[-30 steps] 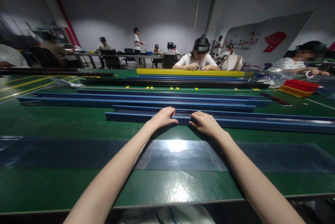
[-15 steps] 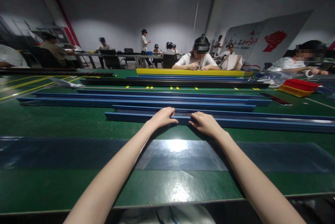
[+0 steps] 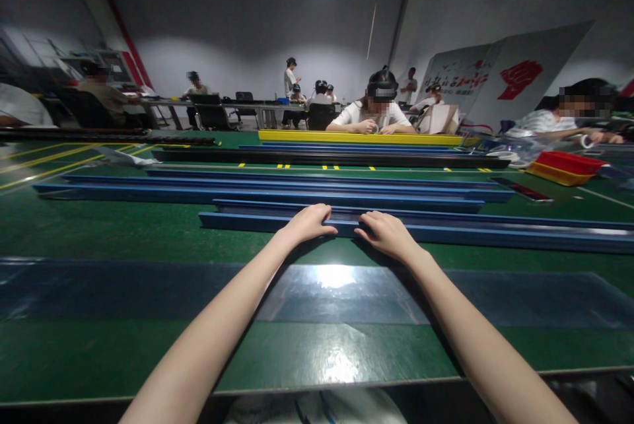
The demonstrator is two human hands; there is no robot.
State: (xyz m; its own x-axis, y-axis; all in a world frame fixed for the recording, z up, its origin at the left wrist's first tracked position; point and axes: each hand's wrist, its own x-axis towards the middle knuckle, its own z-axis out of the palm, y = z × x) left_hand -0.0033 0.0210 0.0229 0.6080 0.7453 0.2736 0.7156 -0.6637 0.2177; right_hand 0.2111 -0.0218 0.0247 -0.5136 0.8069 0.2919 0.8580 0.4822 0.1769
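A long blue channel-shaped profile lies crosswise on the green table, its left end showing and its right end running out of the view. My left hand is closed over its near wall, thumb on the front face and fingers bent over inside the channel. A short way to the right, my right hand grips the same wall in the same manner. Its fingertips are partly hidden in the channel. Nearer to me, a clear plastic strip lies flat beneath my forearms.
Behind lie more blue profiles, a black profile and a yellow profile. To the right are a phone and a red and yellow tray. A co-worker sits across the table; several others are farther back.
Both hands stay on the blue profile; my right thumb has shifted very slightly left. In the background, a standing person has moved to the right.
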